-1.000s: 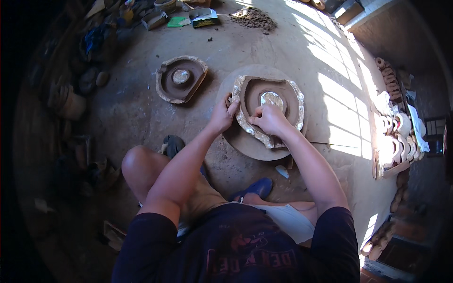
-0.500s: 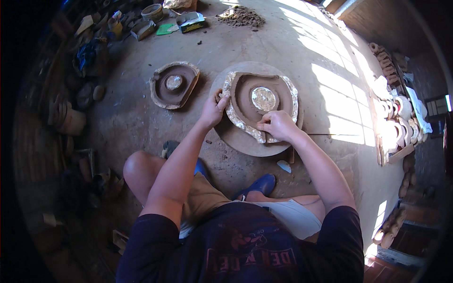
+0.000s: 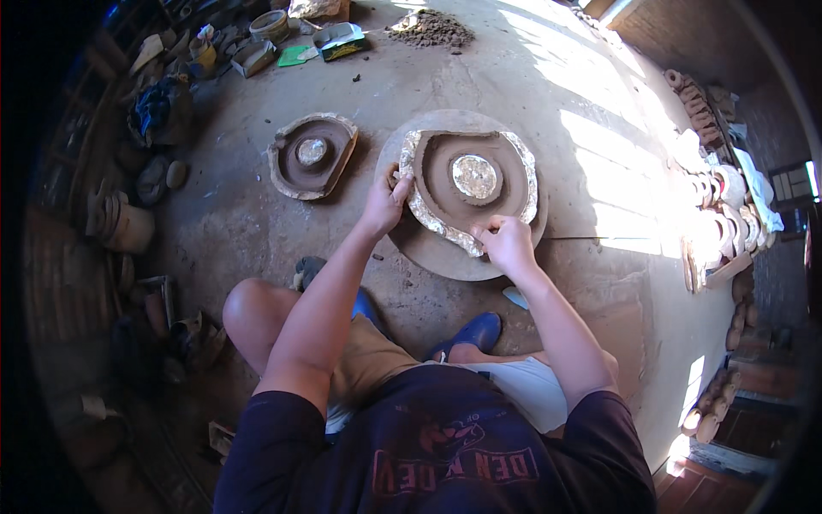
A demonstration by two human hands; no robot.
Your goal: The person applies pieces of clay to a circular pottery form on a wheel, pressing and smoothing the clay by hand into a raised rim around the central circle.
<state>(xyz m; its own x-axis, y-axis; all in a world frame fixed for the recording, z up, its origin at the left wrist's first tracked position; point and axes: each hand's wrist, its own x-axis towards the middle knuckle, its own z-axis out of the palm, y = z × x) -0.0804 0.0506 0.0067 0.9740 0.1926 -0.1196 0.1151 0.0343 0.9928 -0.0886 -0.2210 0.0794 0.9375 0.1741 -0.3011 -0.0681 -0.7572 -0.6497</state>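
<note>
A round plaster mould with a chipped white rim lies on a flat round board. Brown clay lines its inside as a ring-shaped trough around a pale round centre. My left hand is closed on the mould's left rim, thumb on top. At the near rim my right hand has its fingers pinched together against the clay's edge; what lies between the fingertips is hidden. To the left, a smaller mould, also clay-lined and with a pale centre, rests on the floor.
Several boxes and a basket stand at the far left, near a heap of brown crumbs. Clay pieces line the right side. A bucket stands at left. My blue shoe is close to the board.
My right hand has drawn slightly back toward me at the near rim, its forearm swinging inward. My left hand keeps its hold, and the mould stays in place.
</note>
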